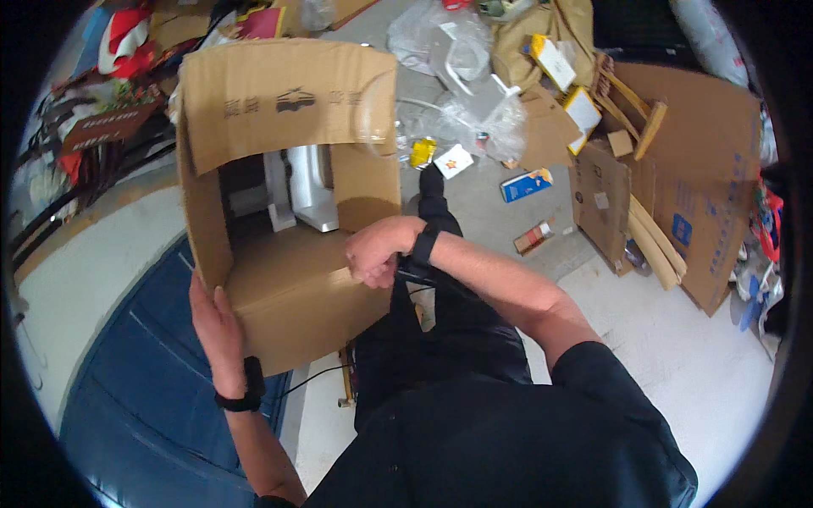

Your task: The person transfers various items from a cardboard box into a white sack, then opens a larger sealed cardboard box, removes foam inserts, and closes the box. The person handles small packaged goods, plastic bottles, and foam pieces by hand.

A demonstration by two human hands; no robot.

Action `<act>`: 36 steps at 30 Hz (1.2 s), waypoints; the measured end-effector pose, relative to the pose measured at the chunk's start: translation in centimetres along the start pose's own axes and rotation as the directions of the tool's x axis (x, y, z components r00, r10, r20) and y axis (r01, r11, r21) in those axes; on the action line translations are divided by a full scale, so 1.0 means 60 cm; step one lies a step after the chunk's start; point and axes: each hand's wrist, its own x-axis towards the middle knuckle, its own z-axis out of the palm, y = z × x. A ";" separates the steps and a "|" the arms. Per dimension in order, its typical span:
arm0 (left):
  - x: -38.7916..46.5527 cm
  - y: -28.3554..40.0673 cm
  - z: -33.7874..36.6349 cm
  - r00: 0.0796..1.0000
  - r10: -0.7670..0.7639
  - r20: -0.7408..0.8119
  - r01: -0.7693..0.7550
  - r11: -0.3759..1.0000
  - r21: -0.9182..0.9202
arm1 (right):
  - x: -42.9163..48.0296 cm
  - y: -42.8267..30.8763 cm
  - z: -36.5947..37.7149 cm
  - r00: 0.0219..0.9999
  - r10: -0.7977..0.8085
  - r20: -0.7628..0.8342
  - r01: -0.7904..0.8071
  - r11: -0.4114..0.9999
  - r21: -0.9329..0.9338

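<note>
An open cardboard box (pixel 289 273) is tilted before me, with its far flap (pixel 289 101) raised and its near flap (pixel 311 330) hanging towards me. Inside stands a silver metal-looking part (pixel 312 187); a pale grey upright piece (pixel 277 190) is beside it. My left hand (pixel 219 330) grips the box's left edge, its thumb near the rim and its fingers along the outside. Over the right front edge, my right hand (pixel 384 251) has its fingers curled. Whether those fingers pinch the cardboard is hidden. Both wrists wear black bands.
Blue ribbed padding (pixel 152 368) lies at lower left. Clear plastic wrap (pixel 438 38), a blue packet (pixel 526 185) and a small carton (pixel 533 238) litter the floor. Large cardboard sheets (pixel 705 184) and a wooden frame (pixel 651 130) lean at right. Bags (pixel 120 38) are piled at upper left.
</note>
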 end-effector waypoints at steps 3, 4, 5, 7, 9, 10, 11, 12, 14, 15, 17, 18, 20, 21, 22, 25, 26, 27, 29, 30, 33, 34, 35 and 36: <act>-0.006 -0.005 0.005 0.999 -0.021 -0.029 0.021 1.000 0.008 | 0.000 0.000 -0.032 0.999 0.024 0.038 -0.028 0.993 0.111; -0.009 -0.006 0.004 0.999 -0.026 -0.031 0.026 1.000 -0.015 | 0.006 -0.003 -0.043 0.999 -0.001 0.051 -0.007 0.988 0.153; -0.011 -0.007 0.004 0.997 -0.051 -0.050 0.052 0.998 0.020 | 0.017 -0.007 -0.057 0.995 0.095 -0.011 -0.094 0.993 0.070; -0.015 -0.006 0.004 0.994 -0.093 -0.062 0.097 0.994 0.055 | 0.046 -0.011 -0.083 0.973 0.197 -0.117 -0.206 0.976 -0.072; -0.019 -0.004 0.006 0.997 -0.053 -0.063 0.056 0.997 0.053 | 0.095 -0.009 -0.084 0.908 0.126 -0.400 -0.339 0.781 -0.524; -0.020 -0.002 0.008 0.996 -0.086 -0.029 0.088 0.995 0.047 | 0.121 -0.006 -0.084 0.863 0.017 -0.505 -0.416 0.592 -0.691; -0.021 -0.001 0.011 0.997 -0.056 -0.060 0.059 0.997 0.051 | 0.144 0.000 -0.090 0.881 0.039 -0.472 -0.424 0.508 -0.750; -0.022 -0.001 0.014 0.996 -0.067 -0.061 0.070 0.996 0.053 | 0.165 0.006 -0.105 0.896 0.064 -0.440 -0.424 0.420 -0.802; -0.020 0.000 0.020 0.995 -0.085 -0.057 0.089 0.994 0.057 | 0.195 0.015 -0.130 0.880 0.274 -0.387 -0.469 0.377 -0.799; -0.019 0.000 0.024 0.994 -0.091 -0.061 0.095 0.994 0.057 | 0.199 0.017 -0.133 0.891 0.219 -0.397 -0.454 0.408 -0.792; -0.014 -0.003 0.026 0.995 -0.072 -0.073 0.078 0.994 0.073 | 0.197 0.002 -0.137 0.890 0.160 -0.427 -0.451 0.447 -0.773; -0.009 -0.004 0.027 0.996 -0.043 -0.079 0.050 0.995 0.090 | 0.182 -0.011 -0.137 0.925 0.084 -0.370 -0.369 0.435 -0.822; 0.002 -0.006 0.025 0.995 0.007 -0.096 0.002 0.996 0.092 | 0.161 -0.065 -0.132 0.916 -0.083 -0.393 -0.330 0.403 -0.854; 0.007 -0.005 0.023 0.995 0.022 -0.097 -0.014 0.997 0.080 | 0.146 -0.098 -0.124 0.914 -0.123 -0.387 -0.319 0.371 -0.872; 0.013 -0.005 0.021 0.997 0.032 -0.072 -0.028 0.998 0.064 | 0.128 -0.129 -0.117 0.871 -0.191 -0.453 -0.336 0.442 -0.832; 0.027 -0.005 0.011 0.999 0.001 -0.051 0.002 0.999 0.046 | 0.036 -0.196 -0.104 0.841 -0.279 -0.464 -0.355 0.363 -0.862; 0.030 -0.004 0.011 0.998 0.019 -0.064 -0.015 0.998 0.056 | -0.007 -0.204 -0.095 0.791 -0.345 -0.506 -0.380 0.371 -0.847; 0.031 -0.004 0.010 0.998 0.013 -0.058 -0.010 0.998 0.060 | -0.046 -0.209 -0.089 0.766 -0.371 -0.525 -0.371 0.411 -0.833; 0.033 -0.006 0.013 0.999 0.015 -0.052 -0.012 0.998 0.059 | -0.114 -0.204 -0.075 0.724 -0.413 -0.553 -0.358 0.460 -0.812; 0.032 -0.007 0.015 0.998 0.024 -0.058 -0.021 0.998 0.051 | -0.147 -0.195 -0.064 0.716 -0.379 -0.587 -0.403 0.462 -0.790; 0.037 -0.018 0.013 0.997 0.003 -0.074 0.002 0.998 0.067 | -0.257 -0.127 -0.054 0.612 -0.321 -0.722 -0.570 0.453 -0.685; 0.039 -0.021 0.012 0.998 -0.038 -0.055 0.042 0.997 0.071 | -0.288 -0.095 -0.065 0.623 -0.139 -0.769 -0.639 0.477 -0.604; 0.042 -0.024 0.009 0.997 0.008 -0.075 -0.002 0.997 0.072 | -0.306 -0.062 -0.077 0.612 -0.036 -0.790 -0.675 0.496 -0.546; 0.044 -0.027 0.005 0.998 0.025 -0.065 -0.021 0.997 0.068 | -0.317 -0.029 -0.087 0.610 0.026 -0.792 -0.673 0.544 -0.501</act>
